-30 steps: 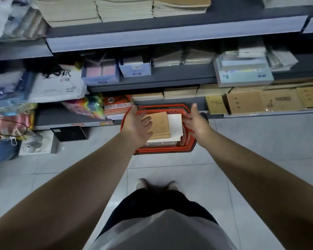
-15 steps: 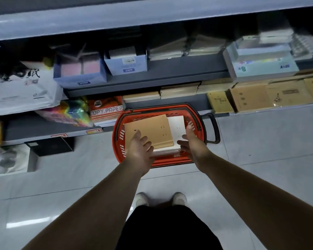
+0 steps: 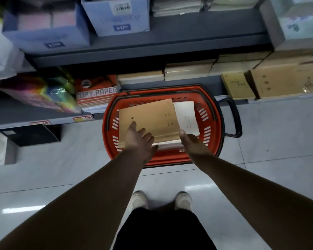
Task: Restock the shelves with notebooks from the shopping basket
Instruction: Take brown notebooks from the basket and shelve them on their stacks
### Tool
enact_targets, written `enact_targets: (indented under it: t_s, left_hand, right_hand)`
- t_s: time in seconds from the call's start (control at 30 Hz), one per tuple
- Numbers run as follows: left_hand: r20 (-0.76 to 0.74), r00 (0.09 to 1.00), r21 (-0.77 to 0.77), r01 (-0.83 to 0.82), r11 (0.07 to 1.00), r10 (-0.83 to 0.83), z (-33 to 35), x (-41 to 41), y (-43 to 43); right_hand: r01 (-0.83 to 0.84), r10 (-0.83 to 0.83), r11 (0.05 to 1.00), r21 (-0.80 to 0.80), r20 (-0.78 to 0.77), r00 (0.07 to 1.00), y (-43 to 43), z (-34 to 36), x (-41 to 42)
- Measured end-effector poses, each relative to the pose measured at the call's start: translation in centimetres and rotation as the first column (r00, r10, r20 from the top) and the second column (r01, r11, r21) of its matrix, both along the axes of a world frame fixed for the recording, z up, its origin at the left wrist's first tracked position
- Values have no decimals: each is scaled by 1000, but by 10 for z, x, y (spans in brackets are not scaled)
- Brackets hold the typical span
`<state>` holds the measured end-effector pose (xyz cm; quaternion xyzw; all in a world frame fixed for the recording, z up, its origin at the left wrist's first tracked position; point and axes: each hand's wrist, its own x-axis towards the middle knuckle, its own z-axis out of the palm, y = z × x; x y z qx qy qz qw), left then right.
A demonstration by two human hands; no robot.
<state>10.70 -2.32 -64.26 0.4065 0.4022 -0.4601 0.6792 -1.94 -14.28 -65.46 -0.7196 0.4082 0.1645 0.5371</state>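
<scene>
A red plastic shopping basket (image 3: 170,158) sits mid-frame on the tiled floor (image 3: 269,134), against the lowest grey shelf (image 3: 25,114). Inside lies a stack of brown kraft-cover notebooks (image 3: 148,116), with a white notebook (image 3: 185,114) to its right. The left hand (image 3: 139,141) lies open, fingers flat on the top cover. The right hand (image 3: 192,144) has its thumb on the stack's near right corner. Its fingers are hidden, so I cannot tell its grip.

We stand over the red basket (image 3: 163,158) on the floor (image 3: 61,159), close against the bottom shelf (image 3: 25,114).
Our left hand (image 3: 139,141) lies flat, fingers straight, on the near edge of the brown notebook (image 3: 148,118) topping the stack. Our right hand (image 3: 192,143) sets its thumb at that notebook's near right corner, its fingers hidden. A white notebook (image 3: 186,116) lies just beside.
</scene>
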Motion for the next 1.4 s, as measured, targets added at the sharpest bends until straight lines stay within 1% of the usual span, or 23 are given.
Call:
enact_targets:
  t_s: [0.03,0.07,0.1,0.13,0.17,0.23,0.37,0.43,0.5,0.57,0.7,0.83,0.97,1.07,1.17,1.2,1.27,1.3,1.4]
  left_hand:
    - [2,1000,2,-3,1000,3,-8,3,-1]
    - [1,1000,6,-11,1000,11,-18,5,-1]
    - [-5,1000,12,-18,1000,18,-28,6,-1]
    - [-13,1000,29,-25,999,25,-37,6,-1]
    - [-20,999,63,-32,997,33,-46,6,0]
    - [-45,996,143,-76,987,83,-64,4,3]
    - [-38,991,158,-119,980,127,-95,4,5]
    - [-35,987,178,-150,973,158,-108,4,8]
    - [-26,987,197,-150,969,158,-116,3,12]
    - [-6,990,221,-134,966,139,-119,3,14]
    - [-26,980,226,-187,956,198,-117,2,10]
    - [-87,954,224,-261,939,286,-100,4,-11]
    - [-81,961,306,-228,924,264,-79,9,-37]
    - [-107,942,302,-274,913,318,-75,15,-45]
    - [-112,933,312,-292,904,341,-83,13,-44]
    - [-104,938,289,-290,912,331,-88,13,-43]
    - [-78,947,168,-294,941,310,-94,15,-43]
    - [-63,949,133,-299,945,309,-97,17,-43]
    - [-69,940,174,-318,932,334,-104,21,-43]
  right_hand:
    - [-93,92,991,-97,-21,996,-3,-7,1]
    - [-212,204,957,-196,-62,977,-6,-14,3]
    - [-327,310,899,-291,-104,945,-9,-25,4]
    - [-436,404,835,-335,-164,900,-14,-31,5]
    - [-508,472,780,-366,-189,861,-17,-40,6]
    - [-594,563,704,-389,-204,801,-22,-54,9]
    - [-749,696,527,-402,-302,652,-19,-81,20]
    - [-777,717,483,-404,-327,616,-18,-93,27]
    - [-784,718,486,-387,-334,610,-18,-105,30]
    - [-770,704,515,-377,-326,631,-19,-112,31]
    - [-760,695,543,-357,-317,645,-21,-115,31]
    - [-704,659,611,-362,-261,705,-20,-115,35]
    - [-649,620,663,-372,-214,755,-21,-116,40]
    - [-605,586,704,-372,-176,791,-19,-118,42]
    - [-568,537,742,-355,-191,822,-15,-119,41]
    - [-569,531,741,-358,-207,822,-14,-120,41]
    - [-574,529,732,-367,-224,819,-14,-120,40]
    - [-573,530,730,-372,-219,819,-14,-119,38]
    - [-574,528,731,-369,-227,819,-16,-120,37]
